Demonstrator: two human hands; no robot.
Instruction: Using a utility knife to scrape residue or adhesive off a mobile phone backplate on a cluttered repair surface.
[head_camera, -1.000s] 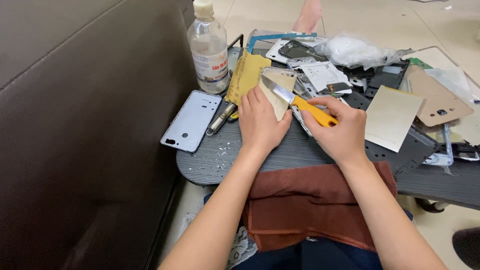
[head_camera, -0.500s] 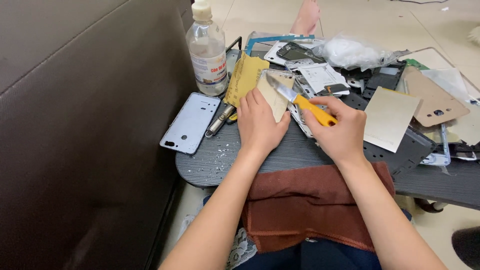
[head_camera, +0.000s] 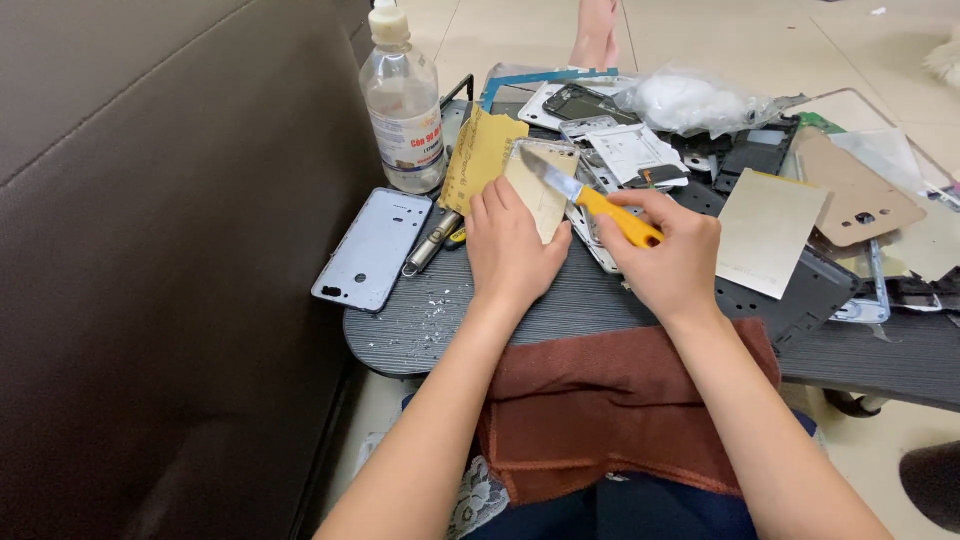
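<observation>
Left hand (head_camera: 512, 250) lies flat on a beige phone cover (head_camera: 540, 190), pinning it to the dark desk (head_camera: 560, 310); right hand (head_camera: 672, 262) grips a yellow-handled knife (head_camera: 590, 200), whose blade rests on the cover's upper edge. Around them — a clear bottle (head_camera: 403, 100), a pale blue back panel (head_camera: 372, 248) (well left of the hands), a tan card (head_camera: 765, 230) and scattered phone parts. A brown cloth (head_camera: 620, 400) hangs below the desk edge.

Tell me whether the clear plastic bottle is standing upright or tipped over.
Upright. The plastic bottle stands on its base on the dark table, its white cap on top.
</observation>
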